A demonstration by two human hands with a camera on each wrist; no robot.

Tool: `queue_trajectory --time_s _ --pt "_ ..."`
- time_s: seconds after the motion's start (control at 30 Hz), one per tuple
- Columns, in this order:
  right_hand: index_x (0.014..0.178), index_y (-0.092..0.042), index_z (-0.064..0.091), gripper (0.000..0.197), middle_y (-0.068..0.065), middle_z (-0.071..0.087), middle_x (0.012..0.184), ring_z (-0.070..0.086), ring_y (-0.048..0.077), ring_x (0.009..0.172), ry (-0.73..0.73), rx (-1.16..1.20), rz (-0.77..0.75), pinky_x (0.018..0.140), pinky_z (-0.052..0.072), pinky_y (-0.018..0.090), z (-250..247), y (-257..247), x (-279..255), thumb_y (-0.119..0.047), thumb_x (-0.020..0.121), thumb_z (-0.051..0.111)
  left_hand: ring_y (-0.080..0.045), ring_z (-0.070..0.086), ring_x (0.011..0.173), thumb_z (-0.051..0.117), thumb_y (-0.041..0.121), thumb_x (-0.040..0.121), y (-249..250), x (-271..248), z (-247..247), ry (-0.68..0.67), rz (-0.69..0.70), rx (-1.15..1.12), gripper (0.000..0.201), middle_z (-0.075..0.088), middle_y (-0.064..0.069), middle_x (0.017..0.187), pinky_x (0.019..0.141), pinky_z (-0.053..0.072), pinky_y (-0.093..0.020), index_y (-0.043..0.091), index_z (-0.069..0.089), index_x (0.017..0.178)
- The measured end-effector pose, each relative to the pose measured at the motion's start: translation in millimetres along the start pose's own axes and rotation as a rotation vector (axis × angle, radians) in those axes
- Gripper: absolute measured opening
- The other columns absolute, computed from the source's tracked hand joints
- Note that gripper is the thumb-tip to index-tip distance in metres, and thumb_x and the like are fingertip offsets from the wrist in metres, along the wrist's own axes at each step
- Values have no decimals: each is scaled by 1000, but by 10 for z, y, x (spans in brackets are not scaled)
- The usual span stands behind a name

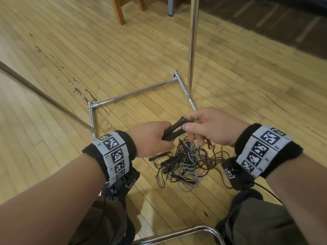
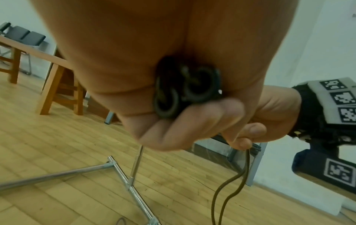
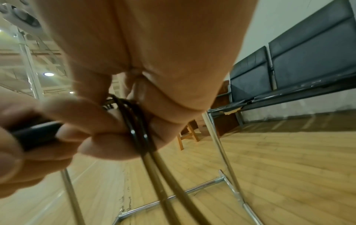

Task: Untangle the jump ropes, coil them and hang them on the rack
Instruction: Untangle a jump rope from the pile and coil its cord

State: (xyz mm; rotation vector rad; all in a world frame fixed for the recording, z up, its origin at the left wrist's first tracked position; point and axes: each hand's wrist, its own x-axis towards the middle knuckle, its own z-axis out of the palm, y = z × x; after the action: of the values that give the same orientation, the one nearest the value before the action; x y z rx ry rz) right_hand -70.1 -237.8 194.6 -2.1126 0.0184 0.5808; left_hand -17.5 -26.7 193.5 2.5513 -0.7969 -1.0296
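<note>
Rack (image 1: 134,93): chrome frame, base tubes on the wood floor (image 1: 70,50) ahead of me, one upright pole rising out of view; no rope seen on any part of it that shows, so by my reckoning the hanging is not yet begun; Tangle of jump ropes (image 1: 184,163): dark and grey cords with several handles, heaped on the floor between my knees and the rack base, still knotted together; most of the untangling is left; My left hand (image 1: 150,138): fingers curled round a pair of dark handles (image 1: 174,131), lying side by side, raised above the heap; My right hand (image 1: 210,128): thumb and forefinger pinching the far ends of those same handles, lower fingers curled over the brown cord (image 2: 229,187), two strands of which trail down toward the heap; One rope thus singled out by its handles; whether its cord is free of the pile I cannot tell; no coil made so far.
</note>
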Motion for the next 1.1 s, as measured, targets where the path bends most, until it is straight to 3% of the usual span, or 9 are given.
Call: queue_trajectory --time_s 0.1,0.23,0.33,0.43,0.53,0.67,0.8,0.93,1.1 --pt "103 -16 72 17 -5 71 69 61 8 54 13 32 4 62 53 29 89 -25 48 -29 102 61 -15 69 78 63 35 98 -1 -2 -9 -10 -36 82 17 70 3 88 74 61 -38 27 57 112" --pt "87 -17 71 22 -7 69 63 59 8 51 32 37 -4 60 50 28 129 -61 81 -28 103 60 -16 66 73 64 29 94 16 12 6 61 -41 24 13 67 2 84 60 54 -33 26 57 105" --pt "81 -21 70 24 -5 69 63 62 11 54 29 23 7 66 54 40 48 -89 65 -33 100 63 -13 57 66 63 33 95 18 19 26 113 -33 -3 13 62 4 79 54 38 -28 30 52 89" --pt "89 -28 72 18 -7 69 64 61 9 61 21 -46 28 76 55 46 -129 -72 10 -45 93 68 -11 57 66 61 41 99 -4 20 24 112 -24 21 15 63 6 79 55 37 -27 31 54 90" --pt "91 -28 72 13 -5 65 64 58 5 60 16 -9 -2 66 44 30 -247 -28 -40 -41 93 69 -12 58 68 61 48 99 -6 21 30 114 1 9 19 63 6 78 56 38 -28 30 57 94" --pt "106 -17 75 14 7 61 72 59 19 63 20 152 -3 58 50 20 -239 60 -47 -25 97 68 -9 56 62 63 47 99 -17 33 36 120 34 -62 21 60 7 75 55 40 -26 31 54 89" --pt "109 -12 75 15 10 55 69 52 17 59 30 196 2 52 44 26 -200 108 -18 -17 102 62 3 52 48 65 43 98 -39 44 6 148 77 -171 23 56 9 65 44 39 -11 33 52 82" --pt "101 -17 76 19 2 53 63 51 10 54 40 122 -28 49 43 18 -160 80 6 -21 104 58 2 53 48 62 59 97 -71 73 -5 184 38 -118 31 57 10 63 51 38 -22 33 55 81" --pt "94 -29 72 21 -5 53 57 50 11 52 47 -7 -14 49 44 23 -99 18 14 -29 106 54 -8 52 53 58 66 96 -78 101 20 230 -40 -87 41 55 9 61 51 35 -26 29 55 78"
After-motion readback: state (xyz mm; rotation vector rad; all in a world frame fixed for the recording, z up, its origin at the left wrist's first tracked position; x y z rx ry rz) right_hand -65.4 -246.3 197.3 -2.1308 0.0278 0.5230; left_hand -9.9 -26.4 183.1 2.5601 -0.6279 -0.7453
